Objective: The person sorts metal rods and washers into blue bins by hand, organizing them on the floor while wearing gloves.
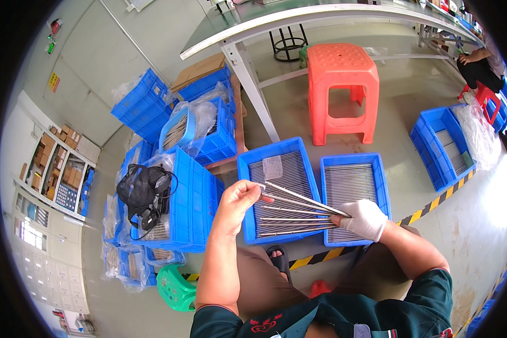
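Several thin metal rods (296, 210) fan out in front of me, above two blue crates. My right hand (366, 221), in a white glove, is closed round their gathered right ends. The far ends spread apart toward the left. My bare left hand (239, 204) is closed, its thumb and fingertips pinching the left end of one of the upper rods. Beneath the rods stands the left blue crate (244, 169), packed with rows of similar rods and with a paper slip (272, 167) on top. Beside it, the right blue crate (384, 186) holds more rods, partly hidden by my right hand.
An orange stool (343, 62) stands beyond the crates, near a long table (321, 10). Stacked blue crates (194, 197) rise at left, with a black bag (143, 188) on top. A green stool (174, 287) is at lower left. Another person (481, 62) sits far right.
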A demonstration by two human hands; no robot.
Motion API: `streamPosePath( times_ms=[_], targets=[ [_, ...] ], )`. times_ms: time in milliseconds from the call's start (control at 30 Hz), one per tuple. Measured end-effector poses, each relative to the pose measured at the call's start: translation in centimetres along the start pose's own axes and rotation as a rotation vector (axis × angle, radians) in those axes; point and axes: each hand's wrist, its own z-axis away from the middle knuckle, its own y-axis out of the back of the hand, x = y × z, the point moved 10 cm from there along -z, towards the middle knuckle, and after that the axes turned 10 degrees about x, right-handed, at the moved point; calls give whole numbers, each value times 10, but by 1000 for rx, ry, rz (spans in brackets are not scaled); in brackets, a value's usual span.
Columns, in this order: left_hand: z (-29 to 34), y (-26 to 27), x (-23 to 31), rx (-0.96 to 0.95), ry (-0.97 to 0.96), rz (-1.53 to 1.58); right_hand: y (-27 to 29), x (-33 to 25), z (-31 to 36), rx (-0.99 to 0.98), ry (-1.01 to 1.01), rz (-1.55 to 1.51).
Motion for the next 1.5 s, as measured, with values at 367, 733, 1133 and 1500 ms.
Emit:
streamPosePath(
  times_ms=[367, 733, 1133, 1500],
  targets=[
    [7, -8, 10, -87, -34, 1, -17, 8, 4, -201, -92, -114],
    [2, -6, 13, -52, -42, 66, -23, 0, 5, -224, -54, -4],
    [7, -15, 21, -108, -80, 53, -41, 3, 10, -353, -79, -147],
    [-14, 28, -31, 241, 274, 698, -62, 6, 9, -451, -220, -1121]
  ],
)
